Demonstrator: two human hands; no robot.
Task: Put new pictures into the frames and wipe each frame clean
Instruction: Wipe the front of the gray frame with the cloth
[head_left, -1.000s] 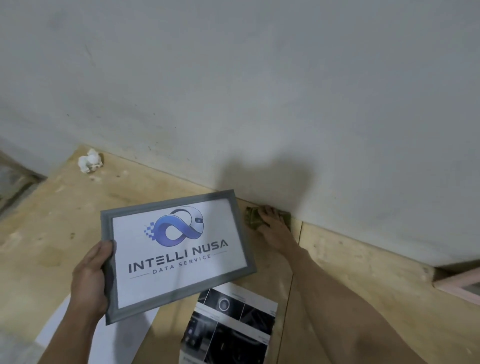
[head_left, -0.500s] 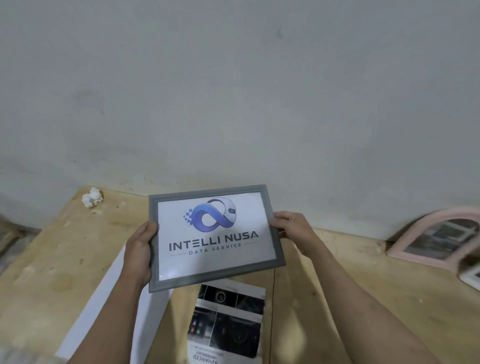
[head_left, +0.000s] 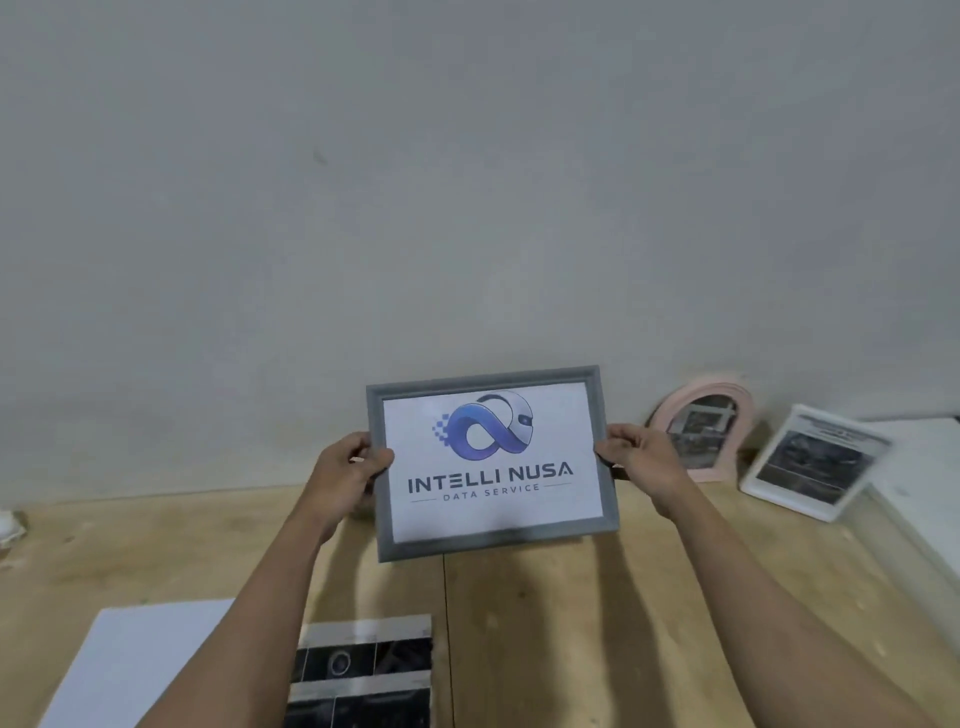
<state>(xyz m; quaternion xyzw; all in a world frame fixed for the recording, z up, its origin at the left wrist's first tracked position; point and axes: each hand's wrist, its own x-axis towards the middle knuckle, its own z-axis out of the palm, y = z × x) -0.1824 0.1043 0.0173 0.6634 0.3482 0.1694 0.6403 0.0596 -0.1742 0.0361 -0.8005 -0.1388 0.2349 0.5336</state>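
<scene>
Grey rectangular picture frame (head_left: 491, 462) with "INTELLI NUSA" logo print held up at centre of view, above plywood table (head_left: 571, 623). Left hand (head_left: 349, 470) grips its left edge, right hand (head_left: 636, 454) grips its right edge. Right of centre: pink arched frame (head_left: 737, 415) and white rectangular frame (head_left: 810, 460), 2 leaning on grey wall (head_left: 467, 182). Lower left: white sheet (head_left: 135, 665), dark photo print (head_left: 363, 670).

Dim, even, greyish indoor light. Soft double shadows under both forearms on the bench (head_left: 545, 623). Mild motion blur overall, smeared worst at the right edge and bottom. Wide-angle bowing along the margins. No glare.
</scene>
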